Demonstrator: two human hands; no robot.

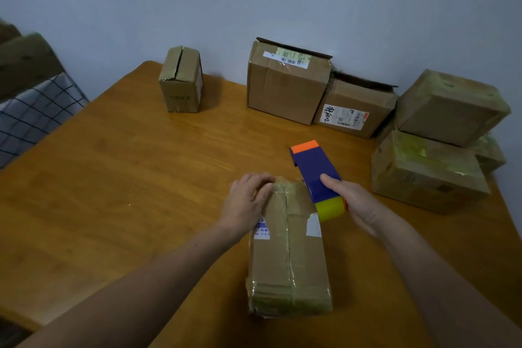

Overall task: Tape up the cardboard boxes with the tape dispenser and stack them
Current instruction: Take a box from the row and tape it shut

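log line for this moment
left hand: holds box far end | right hand: grips tape dispenser beside box | stacked boxes: two, right

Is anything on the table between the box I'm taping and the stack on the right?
No loose thing does. Bare table lies between the box and the stack. Only the right hand, gripping the tape dispenser at the box's far right corner, crosses that gap.
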